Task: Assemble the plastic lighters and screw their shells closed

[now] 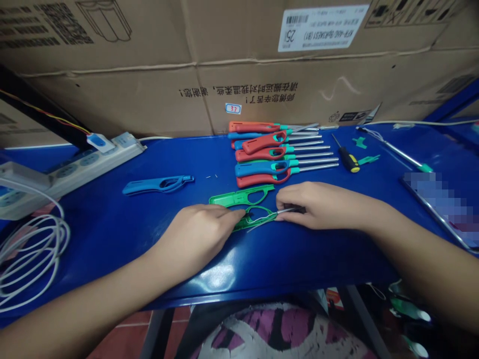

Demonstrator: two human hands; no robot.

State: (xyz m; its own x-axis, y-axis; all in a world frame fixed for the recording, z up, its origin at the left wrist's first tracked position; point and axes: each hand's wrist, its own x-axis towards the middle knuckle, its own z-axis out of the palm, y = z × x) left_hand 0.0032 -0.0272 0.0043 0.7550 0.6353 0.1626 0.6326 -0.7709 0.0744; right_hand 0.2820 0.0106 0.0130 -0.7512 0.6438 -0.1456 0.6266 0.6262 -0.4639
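Fingers of my left hand (204, 239) press on a green lighter half-shell (262, 218), which lies on the table and is partly hidden under them. A thin white wire runs inside its loop. My right hand (314, 204) is closed around a thin metal rod with a dark part (286, 210), whose tip meets the right end of that half-shell; I cannot tell its exact kind. Just behind, a second green half-shell (232, 198) lies with its hollow side showing. A slim straight piece (258, 227) sticks out in front of the held shell.
Several red, blue and orange stick lighters (262, 168) are piled at the back. To the left are a blue lighter shell (159, 185), a power strip (90, 164) and a coiled white cable (33, 254). A screwdriver (349, 159), a metal tube (400, 152) and a phone (430, 209) lie right.
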